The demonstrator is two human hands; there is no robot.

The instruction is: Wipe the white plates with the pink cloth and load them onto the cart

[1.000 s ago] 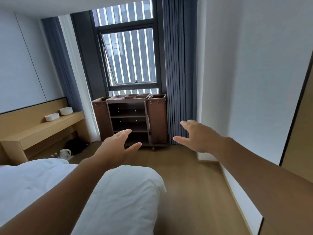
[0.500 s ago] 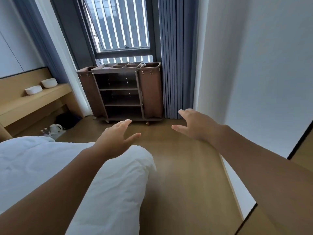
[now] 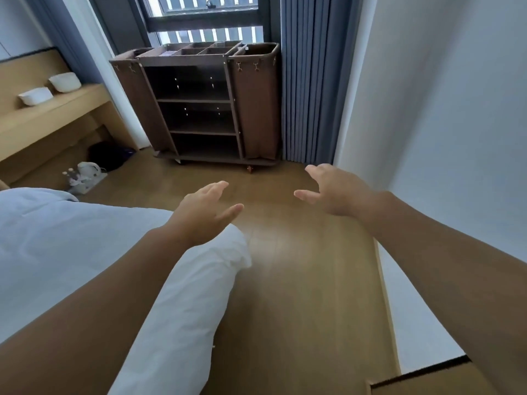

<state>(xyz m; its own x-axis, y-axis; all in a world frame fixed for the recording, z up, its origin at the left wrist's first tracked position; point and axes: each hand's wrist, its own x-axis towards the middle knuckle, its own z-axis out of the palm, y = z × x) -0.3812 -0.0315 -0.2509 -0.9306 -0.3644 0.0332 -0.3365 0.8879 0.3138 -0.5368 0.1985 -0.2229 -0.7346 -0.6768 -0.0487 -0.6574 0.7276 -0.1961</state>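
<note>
Both arms stretched forward over the wood-plank floor [image 3: 299,280], empty: left hand [image 3: 204,209] spread wide, palm down, just past the corner of the white-sheeted bed [image 3: 85,252]; right hand [image 3: 332,192] likewise splayed wide, gripping nothing. Compared with a second ago, view tipped downward and carried forward: more floor in frame, window cropped at the top, the dark brown wheeled housekeeping cart [image 3: 199,104] with open shelves and side bags looming larger at 12 o'clock. Hands in much the same open pose as before. Two white bowl-like dishes [image 3: 64,81], presumably the plates to be wiped, sitting at 10 o'clock on the light wooden tabletop [image 3: 57,109] along the left wall, near each other and well apart from either hand. Pink cloth not clearly in view; a faint pinkish patch in a top tray of the cart, too small to confirm. Cart shelves apparently bare. Judging from this, task barely begun: approach under way, nothing wiped, nothing loaded. Next likely a turn toward 10 o'clock for the dishes, after locating the cloth. White kettle [image 3: 88,169] and small bottles on the floor at 9 o'clock worth stepping around.
</note>
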